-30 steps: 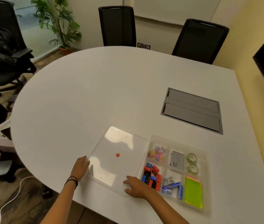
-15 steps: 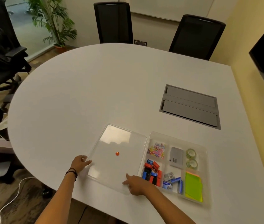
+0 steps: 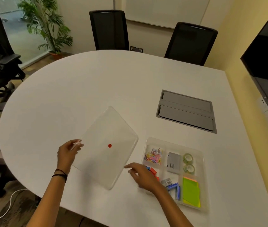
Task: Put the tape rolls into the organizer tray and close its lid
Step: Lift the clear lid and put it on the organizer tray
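Observation:
The clear organizer tray (image 3: 174,140) lies on the white table at the near right, uncovered. Two green-tinted tape rolls (image 3: 188,163) sit one behind the other in its right-middle compartment. The clear lid (image 3: 112,128), marked with a red dot, is tilted up off the table to the left of the tray. My left hand (image 3: 68,154) pinches the lid's left edge. My right hand (image 3: 144,176) hovers over the tray's near-left corner with its fingers apart, fingertips at the lid's right edge; it is blurred.
Coloured paper clips (image 3: 153,156), a grey box (image 3: 173,163), small clips and neon sticky notes (image 3: 191,191) fill the other compartments. A grey cable hatch (image 3: 185,110) is set into the table behind the tray. Black chairs (image 3: 190,43) stand at the far edge, a dark screen (image 3: 267,51) on the right wall.
The lid lay flat on the table beside the tray; now my left hand has raised it and it has turned. My right hand has come off its near edge.

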A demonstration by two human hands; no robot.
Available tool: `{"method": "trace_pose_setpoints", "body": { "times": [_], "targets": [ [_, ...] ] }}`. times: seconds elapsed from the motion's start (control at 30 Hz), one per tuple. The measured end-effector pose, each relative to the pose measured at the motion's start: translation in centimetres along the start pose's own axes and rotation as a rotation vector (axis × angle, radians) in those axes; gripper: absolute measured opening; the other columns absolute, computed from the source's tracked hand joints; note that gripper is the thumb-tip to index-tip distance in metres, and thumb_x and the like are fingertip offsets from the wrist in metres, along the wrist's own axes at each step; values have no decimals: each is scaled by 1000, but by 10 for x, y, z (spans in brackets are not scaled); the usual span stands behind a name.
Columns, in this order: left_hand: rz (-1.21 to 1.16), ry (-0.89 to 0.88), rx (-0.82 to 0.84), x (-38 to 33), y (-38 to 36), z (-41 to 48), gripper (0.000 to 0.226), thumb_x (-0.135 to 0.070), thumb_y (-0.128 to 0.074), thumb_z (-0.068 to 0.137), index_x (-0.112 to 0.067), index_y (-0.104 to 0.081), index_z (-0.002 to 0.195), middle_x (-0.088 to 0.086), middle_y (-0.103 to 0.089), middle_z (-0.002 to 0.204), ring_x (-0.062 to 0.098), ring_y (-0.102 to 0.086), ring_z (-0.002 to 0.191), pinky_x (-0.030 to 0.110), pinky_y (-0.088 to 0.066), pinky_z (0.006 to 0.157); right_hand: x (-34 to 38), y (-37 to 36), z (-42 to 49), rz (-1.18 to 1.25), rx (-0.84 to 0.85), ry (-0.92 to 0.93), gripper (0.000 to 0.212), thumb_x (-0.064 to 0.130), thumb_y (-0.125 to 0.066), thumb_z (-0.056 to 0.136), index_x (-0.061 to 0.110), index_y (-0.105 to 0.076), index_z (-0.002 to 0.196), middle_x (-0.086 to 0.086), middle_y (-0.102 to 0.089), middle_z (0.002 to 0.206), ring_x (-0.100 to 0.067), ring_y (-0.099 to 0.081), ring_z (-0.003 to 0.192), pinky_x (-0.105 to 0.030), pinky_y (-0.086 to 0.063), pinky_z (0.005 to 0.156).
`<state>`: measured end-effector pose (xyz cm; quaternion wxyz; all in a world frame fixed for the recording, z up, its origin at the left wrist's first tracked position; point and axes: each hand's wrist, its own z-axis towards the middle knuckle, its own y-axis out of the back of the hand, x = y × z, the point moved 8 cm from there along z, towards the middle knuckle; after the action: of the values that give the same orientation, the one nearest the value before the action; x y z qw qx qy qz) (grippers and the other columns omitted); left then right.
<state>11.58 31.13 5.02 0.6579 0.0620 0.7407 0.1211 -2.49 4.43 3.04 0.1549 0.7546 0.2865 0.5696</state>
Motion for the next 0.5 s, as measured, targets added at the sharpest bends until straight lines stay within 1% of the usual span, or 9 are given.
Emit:
{"method": "trace_pose_setpoints", "body": {
  "times": [0.1,0.13,0.17,0.23,0.3,0.4,0.43,0.47,0.5],
  "targets": [
    [7,-153,-17,-46,4,-6,13,-9,-64,87,-11,-68,99,10,-70,89,21,-65,83,28,-50,76,6,37,-6,75,-119,32,29,16,-42,98,23,-58,120,3,-62,122,-5,-60,106,-16,-46,90],
    [22,-207,-27,-61,6,-10,12,-11,-66,86,-14,-69,97,8,-70,89,16,-65,85,24,-50,78,7,49,-9,93,-157,36,29,16,-42,97,25,-59,119,5,-62,120,-2,-61,104,-13,-46,87],
    [41,-262,-37,-74,7,-14,11,-13,-68,85,-17,-69,95,4,-71,90,7,-65,87,17,-50,78,8,60,-13,112,-195,39,28,16,-43,97,26,-59,118,8,-62,117,0,-62,101,-12,-47,85],
    [86,-362,-52,-100,8,-23,10,-17,-68,84,-20,-69,94,-3,-71,91,-6,-63,88,3,-46,75,8,84,-23,143,-280,53,27,15,-45,97,27,-61,115,9,-63,114,7,-62,95,-11,-48,83],
    [110,-437,-55,-123,7,-32,12,-17,-68,84,-18,-69,95,-2,-70,91,-11,-62,88,0,-44,74,8,108,-35,155,-378,79,29,12,-47,96,31,-62,112,8,-65,113,9,-61,94,-8,-48,83],
    [144,-543,-2,-161,-3,-45,15,-15,-68,82,-16,-69,97,0,-70,93,-11,-61,85,1,-44,70,11,143,-58,140,-541,134,44,8,-48,95,49,-51,112,15,-59,116,9,-57,103,-6,-46,85],
    [158,-584,37,-174,-9,-51,16,-16,-68,81,-16,-69,97,-1,-70,94,-9,-62,85,2,-45,70,11,154,-65,131,-596,152,48,6,-49,94,49,-46,116,17,-54,120,10,-53,108,-6,-44,89],
    [168,-622,81,-187,-15,-56,18,-17,-68,80,-17,-69,98,-2,-71,94,-6,-63,85,3,-46,70,9,163,-72,120,-650,160,50,4,-51,93,44,-43,123,16,-49,125,7,-49,115,-11,-42,96],
    [176,-658,125,-199,-22,-63,19,-18,-67,79,-17,-69,98,-3,-71,94,-2,-64,85,5,-47,69,5,172,-78,113,-704,154,51,4,-54,92,36,-41,130,12,-45,132,1,-45,122,-20,-39,103]
  ]
}}
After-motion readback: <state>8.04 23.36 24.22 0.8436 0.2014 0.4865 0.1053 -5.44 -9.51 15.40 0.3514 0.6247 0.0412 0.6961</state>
